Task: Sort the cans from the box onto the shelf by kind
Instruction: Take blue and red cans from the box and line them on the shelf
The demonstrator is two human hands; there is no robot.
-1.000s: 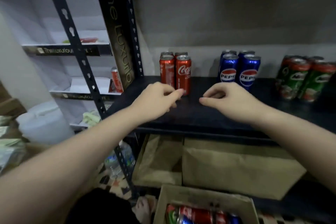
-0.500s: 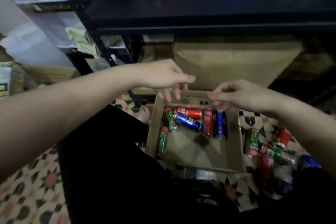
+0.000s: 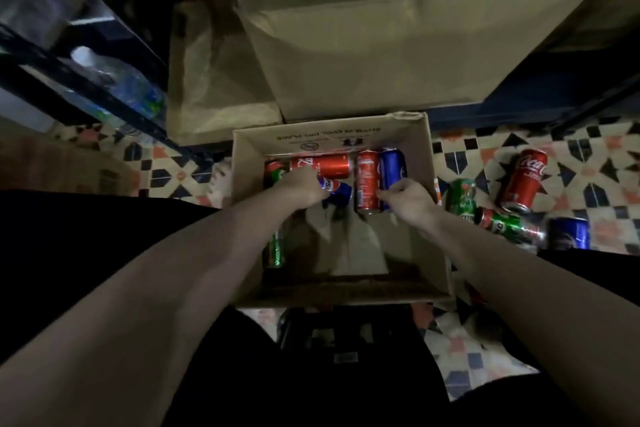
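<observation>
Plain brown cardboard box (image 3: 434, 218) sits open on the patterned tile floor (image 3: 588, 135), with smooth shiny cans lying on their sides at its far end. Left hand (image 3: 300, 189) is curled over a blue Pepsi can (image 3: 335, 188), fingers wrapped on it. Right hand (image 3: 408, 198) pinches the near end of another blue can (image 3: 392, 168), right beside a red Coke can (image 3: 367, 180). A second red Coke can (image 3: 323, 166) lies crosswise behind. More cans (image 3: 524, 180) are scattered on the tiles to the right.
</observation>
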